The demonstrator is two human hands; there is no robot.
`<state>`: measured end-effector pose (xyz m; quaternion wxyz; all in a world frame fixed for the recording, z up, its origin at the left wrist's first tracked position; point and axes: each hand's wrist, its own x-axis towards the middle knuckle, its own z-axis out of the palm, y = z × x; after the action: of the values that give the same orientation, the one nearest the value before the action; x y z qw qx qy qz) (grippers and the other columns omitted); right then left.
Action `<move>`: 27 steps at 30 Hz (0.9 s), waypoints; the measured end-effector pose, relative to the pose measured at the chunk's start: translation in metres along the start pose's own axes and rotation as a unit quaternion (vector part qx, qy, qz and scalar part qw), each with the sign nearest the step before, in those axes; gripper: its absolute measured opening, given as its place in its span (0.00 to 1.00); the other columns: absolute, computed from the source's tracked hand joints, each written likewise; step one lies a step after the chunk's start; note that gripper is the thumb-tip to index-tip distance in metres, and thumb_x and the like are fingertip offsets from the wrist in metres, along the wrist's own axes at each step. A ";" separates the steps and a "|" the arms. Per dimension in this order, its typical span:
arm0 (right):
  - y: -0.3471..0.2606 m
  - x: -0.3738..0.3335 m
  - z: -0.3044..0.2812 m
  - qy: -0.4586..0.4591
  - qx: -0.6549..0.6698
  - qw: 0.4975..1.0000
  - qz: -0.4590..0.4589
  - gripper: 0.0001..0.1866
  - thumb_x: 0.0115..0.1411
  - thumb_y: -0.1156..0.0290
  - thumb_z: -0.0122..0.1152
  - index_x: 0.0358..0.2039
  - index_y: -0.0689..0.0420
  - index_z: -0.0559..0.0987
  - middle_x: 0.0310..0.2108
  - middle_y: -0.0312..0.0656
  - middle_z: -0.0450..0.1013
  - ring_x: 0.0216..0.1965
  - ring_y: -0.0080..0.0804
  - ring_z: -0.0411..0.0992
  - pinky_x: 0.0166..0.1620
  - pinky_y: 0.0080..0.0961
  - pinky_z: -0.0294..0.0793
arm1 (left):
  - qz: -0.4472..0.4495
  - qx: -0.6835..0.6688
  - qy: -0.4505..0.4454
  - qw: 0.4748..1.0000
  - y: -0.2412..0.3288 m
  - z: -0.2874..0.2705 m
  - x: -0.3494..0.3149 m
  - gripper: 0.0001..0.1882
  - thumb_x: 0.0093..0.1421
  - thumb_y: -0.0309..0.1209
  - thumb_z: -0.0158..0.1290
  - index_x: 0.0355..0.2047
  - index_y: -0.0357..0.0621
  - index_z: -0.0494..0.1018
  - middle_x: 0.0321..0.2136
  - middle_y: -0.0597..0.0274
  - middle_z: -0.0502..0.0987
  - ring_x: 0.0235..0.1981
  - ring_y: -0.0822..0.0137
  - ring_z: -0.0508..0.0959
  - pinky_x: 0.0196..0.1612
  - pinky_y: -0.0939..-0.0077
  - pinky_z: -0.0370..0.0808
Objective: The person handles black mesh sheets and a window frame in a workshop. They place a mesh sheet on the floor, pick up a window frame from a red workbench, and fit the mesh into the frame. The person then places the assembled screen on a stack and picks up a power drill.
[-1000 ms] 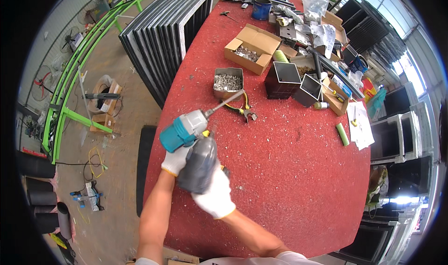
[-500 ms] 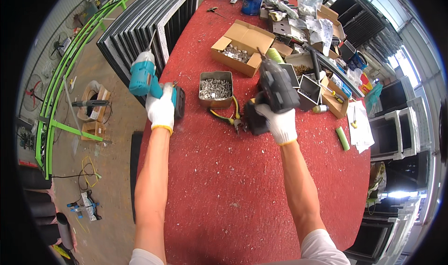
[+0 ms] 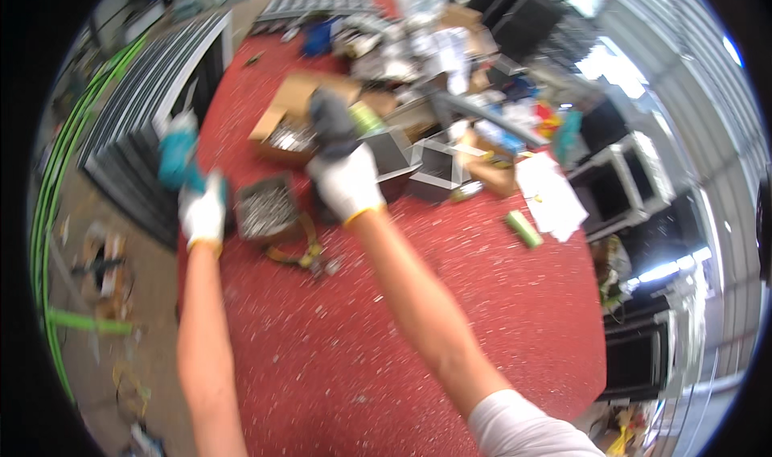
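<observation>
- The left hand [image 3: 203, 212] is wrapped round the handle of a blue-green drill [image 3: 178, 159]. This drill is left of the square tin [image 3: 278, 236] and a bit past it.
- The right hand [image 3: 347, 182] is wrapped round a dark drill [image 3: 331, 123]. It is right of the tin and past it, in front of part of the cardboard box [image 3: 297, 95].
- Both drills are blurry, so I can't tell just where each finger sits.
- The drills look hard and stiff, and I think they are quite heavy. The handle is the best place to hold; the thin front end looks like a bad one.
- Gloves may help stop slipping. A drop could hurt a drill.
- Yellow-and-black pliers [image 3: 304, 257] lie just beside the tin, on its near right side.
</observation>
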<state>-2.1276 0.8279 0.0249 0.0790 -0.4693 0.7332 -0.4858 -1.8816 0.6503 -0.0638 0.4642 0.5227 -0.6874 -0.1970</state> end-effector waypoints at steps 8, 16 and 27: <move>-0.028 -0.051 -0.008 0.050 0.030 0.993 0.107 0.30 0.62 0.72 0.63 0.64 0.63 0.68 0.49 0.68 0.79 0.53 0.70 0.78 0.58 0.55 0.78 | -0.076 -0.070 -0.118 0.988 -0.013 -0.030 -0.020 0.37 0.71 0.42 0.61 0.73 0.35 0.64 0.66 0.45 0.74 0.66 0.51 0.75 0.69 0.63 0.67; -0.002 -0.174 0.022 -0.056 -0.241 0.969 -0.005 0.30 0.58 0.64 0.70 0.62 0.52 0.77 0.49 0.54 0.77 0.44 0.55 0.78 0.46 0.49 0.79 | -0.078 0.115 -0.086 0.987 0.002 -0.130 -0.195 0.37 0.70 0.34 0.61 0.75 0.41 0.62 0.74 0.44 0.66 0.72 0.45 0.69 0.72 0.54 0.69; 0.024 -0.248 -0.109 -0.080 -0.061 0.972 0.213 0.28 0.67 0.61 0.64 0.65 0.58 0.77 0.50 0.62 0.82 0.52 0.62 0.81 0.56 0.53 0.79 | -0.116 0.190 -0.106 0.969 0.040 -0.248 -0.374 0.37 0.64 0.23 0.61 0.72 0.35 0.63 0.71 0.41 0.67 0.70 0.40 0.69 0.73 0.49 0.68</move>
<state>-2.0687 1.0896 -0.0221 0.2103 -0.3433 0.8361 -0.3726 -1.6852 1.0553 -0.0738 0.2547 0.6539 -0.6919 -0.1697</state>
